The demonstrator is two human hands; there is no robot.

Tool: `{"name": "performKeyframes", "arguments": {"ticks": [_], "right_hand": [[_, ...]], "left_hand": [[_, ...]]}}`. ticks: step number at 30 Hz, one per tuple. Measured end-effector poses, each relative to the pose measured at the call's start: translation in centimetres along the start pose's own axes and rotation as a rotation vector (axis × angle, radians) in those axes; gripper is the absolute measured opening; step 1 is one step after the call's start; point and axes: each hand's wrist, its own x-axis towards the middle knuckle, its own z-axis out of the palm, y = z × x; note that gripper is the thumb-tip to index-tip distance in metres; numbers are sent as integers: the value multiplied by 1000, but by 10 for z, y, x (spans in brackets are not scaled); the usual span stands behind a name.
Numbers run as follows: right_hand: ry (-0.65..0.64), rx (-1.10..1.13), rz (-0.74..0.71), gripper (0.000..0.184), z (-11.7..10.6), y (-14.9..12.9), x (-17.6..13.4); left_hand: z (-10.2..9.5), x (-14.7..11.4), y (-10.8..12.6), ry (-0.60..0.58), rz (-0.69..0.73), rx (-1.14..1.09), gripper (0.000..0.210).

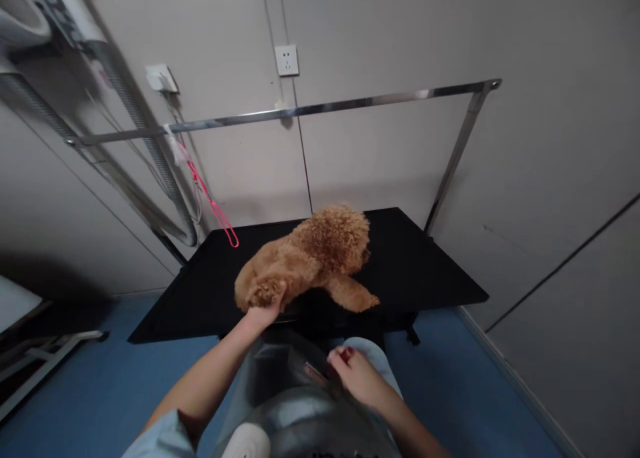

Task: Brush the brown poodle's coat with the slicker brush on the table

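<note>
A curly brown dog (305,251) lies on a black grooming table (420,271), its bushier end toward the right and one leg stretched toward the front edge. My left hand (265,311) is closed around a curly tuft at the dog's near left end; whether that is a paw or the tail I cannot tell. Low in front of my apron (280,365), my right hand (357,375) has its fingers curled together. A shiny, thin object (316,371) shows just left of those fingers, blurred, and I cannot make out whether they hold it.
A metal rail frame (350,103) rises behind the table, with a pink loop leash (213,205) hanging from its left part. Grey dryer hoses (145,128) run down at left. Wall sockets (287,61) sit above the rail. A white-legged stand (55,358) is at lower left.
</note>
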Motion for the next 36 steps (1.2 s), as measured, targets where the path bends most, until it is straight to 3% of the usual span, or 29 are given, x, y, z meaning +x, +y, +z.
{"name": "performKeyframes", "arguments": {"ticks": [3, 5, 6, 8, 10, 12, 13, 17, 22, 26, 30, 34, 36], "right_hand": [[-442, 292, 45, 33, 12, 21, -3], [-617, 346, -109, 37, 21, 10, 6], [-640, 280, -216, 37, 24, -3, 15], [-510, 42, -443, 32, 26, -38, 37], [-223, -199, -615, 30, 24, -68, 62], [-5, -337, -673, 34, 25, -82, 81], [39, -370, -672, 36, 27, -81, 87], [35, -390, -683, 36, 41, -68, 87], [50, -471, -808, 30, 38, -82, 95], [102, -412, -700, 27, 25, -64, 99], [132, -418, -522, 20, 28, -58, 86], [210, -387, -652, 30, 34, -83, 99], [252, -398, -633, 35, 32, -81, 110]], "left_hand": [[-18, 10, 15, 157, -71, -58, 26], [-28, 13, 27, 153, -75, -85, 31], [-32, 13, 33, 143, -72, -92, 32], [-40, 12, 43, 143, -80, -122, 31], [-47, 9, 52, 152, -105, -199, 29], [-52, 7, 59, 210, -156, -310, 31], [-54, 6, 61, 249, -187, -366, 33], [-59, 3, 62, 327, -258, -482, 37], [-65, 0, 57, 363, -262, -514, 37], [-68, 3, 58, 412, -313, -565, 38], [-68, 11, 60, 396, -293, -568, 38], [-68, 20, 64, 377, -334, -595, 36], [-70, 24, 66, 398, -382, -647, 37]]}}
